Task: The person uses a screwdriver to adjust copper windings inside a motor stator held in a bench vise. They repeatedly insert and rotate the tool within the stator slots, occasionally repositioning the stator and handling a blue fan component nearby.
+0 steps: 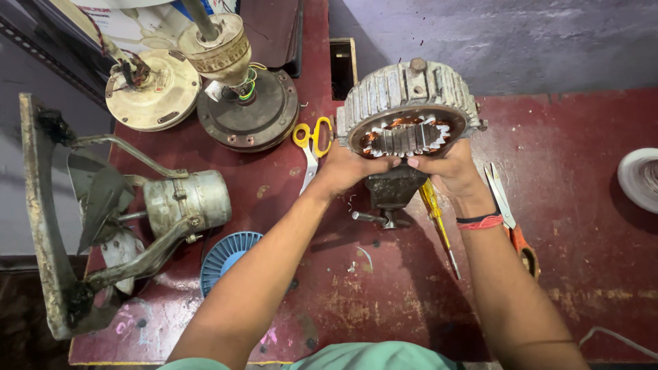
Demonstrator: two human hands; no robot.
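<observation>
The motor stator (409, 109), a ribbed grey metal ring with copper windings and white insulation visible in its bore, stands on edge above a small bench vise (392, 195) near the middle of the red tabletop (582, 226). The left hand (349, 166) grips the lower left rim of the motor stator, fingers (384, 163) clenched on its edge. The right hand (449, 166) grasps the lower right rim in the same way, thumb pressed against the bore. Yellow-handled scissors (310, 140) lie just left of the motor stator. A yellow screwdriver (439, 223) lies below it, beside the bench vise. Orange-handled snips (510, 219) lie to the lower right. Left of the motor stator stand two round fan motors (199, 85), a grey exhaust fan (123, 212) and a blue plastic grille (226, 257).
</observation>
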